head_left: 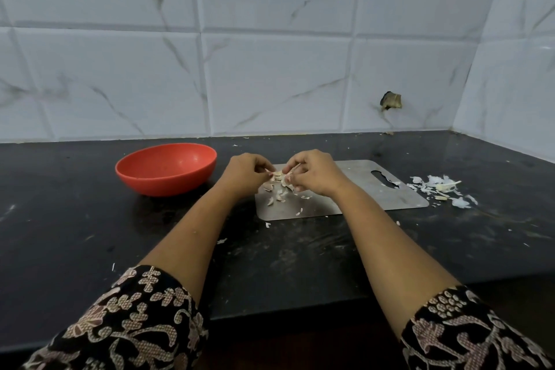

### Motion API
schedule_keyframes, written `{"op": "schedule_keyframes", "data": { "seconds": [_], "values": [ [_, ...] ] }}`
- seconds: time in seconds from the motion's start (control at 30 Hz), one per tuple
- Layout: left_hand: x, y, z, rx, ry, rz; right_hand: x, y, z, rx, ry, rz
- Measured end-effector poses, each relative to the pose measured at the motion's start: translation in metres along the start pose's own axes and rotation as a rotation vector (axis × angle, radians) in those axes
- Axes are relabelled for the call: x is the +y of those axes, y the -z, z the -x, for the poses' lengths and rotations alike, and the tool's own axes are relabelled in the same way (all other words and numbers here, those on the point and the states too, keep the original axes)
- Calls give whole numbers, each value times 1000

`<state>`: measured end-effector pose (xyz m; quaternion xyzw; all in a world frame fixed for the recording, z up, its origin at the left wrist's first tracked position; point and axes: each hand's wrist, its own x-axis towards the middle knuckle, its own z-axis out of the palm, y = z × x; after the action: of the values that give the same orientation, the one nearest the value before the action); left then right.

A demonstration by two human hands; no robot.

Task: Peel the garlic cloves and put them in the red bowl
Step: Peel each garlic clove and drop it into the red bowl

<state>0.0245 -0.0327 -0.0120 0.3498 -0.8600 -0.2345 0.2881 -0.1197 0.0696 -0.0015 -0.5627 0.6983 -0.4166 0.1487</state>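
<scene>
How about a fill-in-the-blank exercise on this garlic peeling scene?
The red bowl stands left of the steel cutting board, on the ___ countertop.
The left hand and right hand pinch a garlic clove above the board's ___ end.
The pile of garlic peels lies off the board, to its ___.
Missing words: black; left; right.

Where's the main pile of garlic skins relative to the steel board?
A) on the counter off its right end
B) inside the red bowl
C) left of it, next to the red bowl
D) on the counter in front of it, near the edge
A: the pile of skins lies on the dark counter just past the right end of the steel board; the red bowl sits off the board's left end.
</scene>
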Motion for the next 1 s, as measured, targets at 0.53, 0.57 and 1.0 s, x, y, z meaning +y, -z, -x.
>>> {"op": "schedule_keyframes", "data": {
  "seconds": [0.53, 0.57, 1.0],
  "values": [
    [-12, -6, -5, -68, 7, -307, -8, -13, -2, -257, 116, 310],
    [-11, -6, -4, -70, -3, -302, -6, -11, -5, -243, 101, 322],
    [-15, -6, -11, -71, 0, -117, 7, -16, -44, -151, 60, 317]
  ]
}}
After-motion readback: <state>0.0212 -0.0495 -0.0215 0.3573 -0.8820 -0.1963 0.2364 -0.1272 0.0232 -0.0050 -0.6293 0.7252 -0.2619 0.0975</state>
